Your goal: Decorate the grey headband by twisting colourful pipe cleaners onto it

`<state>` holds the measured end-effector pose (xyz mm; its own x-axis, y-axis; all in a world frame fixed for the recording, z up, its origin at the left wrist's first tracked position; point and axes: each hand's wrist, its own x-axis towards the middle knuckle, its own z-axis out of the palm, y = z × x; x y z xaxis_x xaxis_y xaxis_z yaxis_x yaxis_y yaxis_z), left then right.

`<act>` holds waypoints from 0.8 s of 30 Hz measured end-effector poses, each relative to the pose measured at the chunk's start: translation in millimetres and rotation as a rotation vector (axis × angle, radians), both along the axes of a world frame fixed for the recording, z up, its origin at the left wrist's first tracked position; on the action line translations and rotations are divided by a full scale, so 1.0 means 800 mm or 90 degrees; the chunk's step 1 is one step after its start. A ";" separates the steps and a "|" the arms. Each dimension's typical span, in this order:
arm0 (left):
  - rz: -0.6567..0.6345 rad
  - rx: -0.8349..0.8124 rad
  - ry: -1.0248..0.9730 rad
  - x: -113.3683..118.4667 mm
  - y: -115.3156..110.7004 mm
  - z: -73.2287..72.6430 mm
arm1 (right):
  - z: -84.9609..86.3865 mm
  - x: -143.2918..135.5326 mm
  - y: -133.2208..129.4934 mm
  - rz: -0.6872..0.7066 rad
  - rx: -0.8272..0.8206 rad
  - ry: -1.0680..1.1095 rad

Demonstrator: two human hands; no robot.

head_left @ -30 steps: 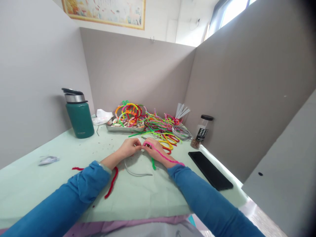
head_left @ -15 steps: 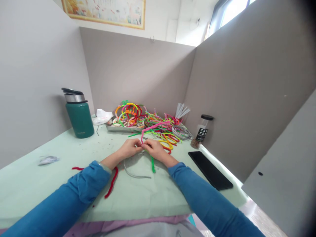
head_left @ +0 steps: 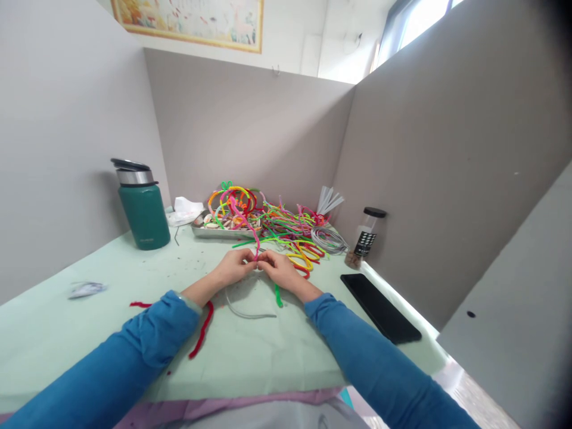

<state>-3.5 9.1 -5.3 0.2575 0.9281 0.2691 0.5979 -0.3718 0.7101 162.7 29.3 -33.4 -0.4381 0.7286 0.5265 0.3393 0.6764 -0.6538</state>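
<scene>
Your pale green table (head_left: pixel 304 357) is holding everything in its earlier place apart from what your fingers are working. The green bottle (head_left: pixel 145 215) is standing upright at the back left, and the tangled pile of coloured strands (head_left: pixel 290 221) is lying along the back, right of the metal tray (head_left: pixel 226 234), which is carrying small pieces and bent, looped strands. The black flat device (head_left: pixel 379 308) is lying to the right of your arms, and the black-capped jar (head_left: pixel 365 238) is standing near its far end.

Your left hand (head_left: pixel 233 266) and right hand (head_left: pixel 281 271) are staying nearly where they were, fingertips meeting in front of the tray. Your left thumb and fingers are closing on the pink strand (head_left: pixel 248 225) near its lower end. Your right fingertips are pinching closed right beside it, but they are hiding what lies between them, so you cannot tell from here.

The pink strand is changing most: a second ago it was draping back over your right hand and wrist, then it was leaning right over the pile, and now it is rising from your fingers and leaning left in front of the tray. The red strand (head_left: pixel 207 330) is lying still by your left wrist. The grey wire (head_left: pixel 250 316) is curving below your hands, its free end sitting slightly farther from you than half a second ago. The short green end (head_left: pixel 279 296) is poking out below your right hand, also a little farther away.
</scene>
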 end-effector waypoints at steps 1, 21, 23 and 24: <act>-0.003 -0.001 0.000 0.000 0.000 0.000 | 0.000 0.000 0.000 0.002 -0.003 -0.002; -0.016 0.022 -0.016 -0.002 0.007 -0.006 | 0.001 0.000 0.001 -0.006 -0.026 -0.020; -0.021 0.025 -0.022 -0.002 0.008 -0.007 | 0.001 0.000 0.001 -0.007 -0.025 -0.024; -0.025 0.026 -0.026 -0.002 0.008 -0.008 | 0.001 0.000 0.001 -0.009 -0.025 -0.027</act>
